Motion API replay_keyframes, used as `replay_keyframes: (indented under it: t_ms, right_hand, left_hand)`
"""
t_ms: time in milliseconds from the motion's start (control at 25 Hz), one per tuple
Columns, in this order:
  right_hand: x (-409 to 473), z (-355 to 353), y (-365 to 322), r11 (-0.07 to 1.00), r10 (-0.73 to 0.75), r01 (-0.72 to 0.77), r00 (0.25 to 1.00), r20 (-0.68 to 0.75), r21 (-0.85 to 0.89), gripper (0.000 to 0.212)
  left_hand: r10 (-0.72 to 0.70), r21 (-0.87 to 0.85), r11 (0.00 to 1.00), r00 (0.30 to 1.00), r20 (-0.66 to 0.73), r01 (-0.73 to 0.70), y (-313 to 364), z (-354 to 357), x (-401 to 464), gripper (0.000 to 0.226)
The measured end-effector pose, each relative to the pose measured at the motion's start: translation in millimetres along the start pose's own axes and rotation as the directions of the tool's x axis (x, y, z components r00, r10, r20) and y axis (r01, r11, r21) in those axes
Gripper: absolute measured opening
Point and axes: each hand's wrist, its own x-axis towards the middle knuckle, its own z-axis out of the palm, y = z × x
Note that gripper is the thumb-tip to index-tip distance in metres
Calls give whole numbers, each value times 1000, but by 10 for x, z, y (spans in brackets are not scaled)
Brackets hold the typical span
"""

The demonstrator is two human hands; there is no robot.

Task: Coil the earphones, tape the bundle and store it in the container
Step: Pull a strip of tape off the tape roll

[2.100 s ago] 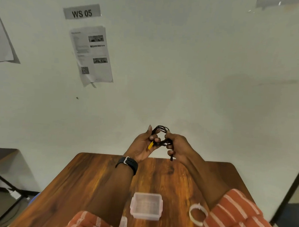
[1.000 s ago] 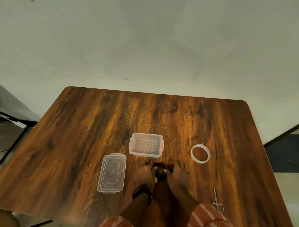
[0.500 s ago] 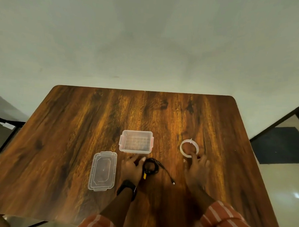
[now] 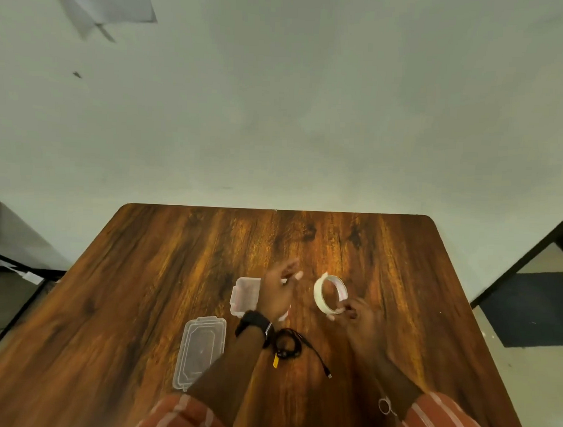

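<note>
The coiled black earphones (image 4: pixel 289 344) lie on the wooden table (image 4: pixel 161 282), with a small yellow tag and one loose cable end trailing right toward the plug. My right hand (image 4: pixel 358 316) holds the white tape roll (image 4: pixel 330 293) upright above the table by its lower rim. My left hand (image 4: pixel 280 290) hovers beside the roll with fingers spread, holding nothing, and partly covers the clear container (image 4: pixel 242 294). The container's lid (image 4: pixel 200 351) lies flat to the left of my left forearm.
Scissor handles (image 4: pixel 384 405) peek out by my right sleeve at the near edge. A dark table or frame (image 4: pixel 10 253) stands to the left of the table. Paper sheets (image 4: pixel 105 2) hang on the wall.
My right hand has picked the tape roll up off the table. My left hand let go of the earphone coil and rose toward the roll. The coil stays on the table.
</note>
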Motion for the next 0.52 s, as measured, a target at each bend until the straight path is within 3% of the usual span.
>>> replay_keyframes:
  t_ms: [120,240,400,520]
  right_hand:
    - [211,-22,-432,987,-92,93,996,-11,135,34]
    - [386,-51,-756,969,-218,222,975,-44,111,41]
    - [435,-146,-1189,940,-332,335,942,-58,64,37]
    - [453,-203,-1501,910,-390,388,921,-18,143,32]
  left_hand:
    - [86,47,994,979,186,-97,322,-381,267,37]
    - [154,51,984,951,268,-173,640,-706,360,30]
    - [237,-23,971,934,267,-240,965,-1000,329,23]
    - [219,-180,967,953,209,-183,1141,-1153,292,24]
